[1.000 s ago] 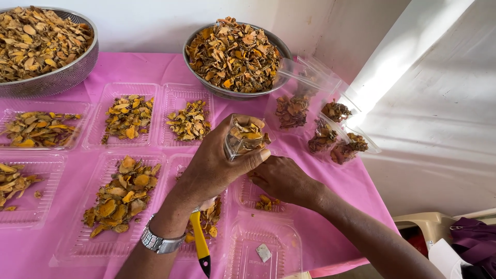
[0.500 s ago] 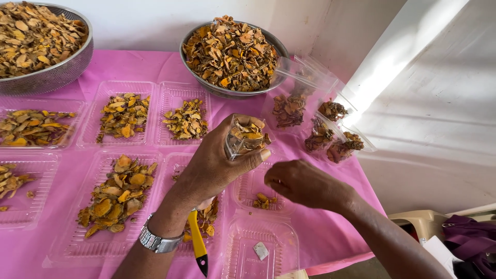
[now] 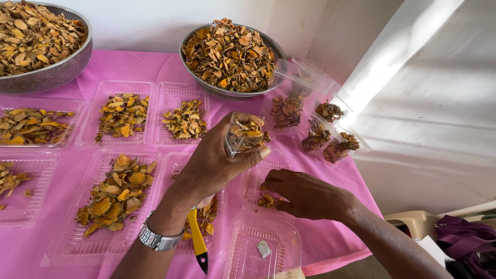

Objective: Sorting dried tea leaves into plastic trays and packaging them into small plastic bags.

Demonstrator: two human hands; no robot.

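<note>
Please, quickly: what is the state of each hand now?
Left hand: closed, holding a clear container of dried slices.
Right hand: fingers curled over slices in a tray; grip unclear.

Bright daylight, even over the pink cloth-covered table (image 3: pixel 155 67). Hard sunlit band slants across the white wall (image 3: pixel 392 67) at upper right, nearly blown out. Glare where that band meets the clear plastic boxes of dried slices (image 3: pixel 330 129) at the table's far right corner; their lids flare white. Soft, short shadows under the left hand (image 3: pixel 219 160) and right hand (image 3: pixel 305 194). Focus sharp throughout, no motion blur. Wide-angle bending at edges: round steel colander (image 3: pixel 51 72) at top left stretched.
</note>
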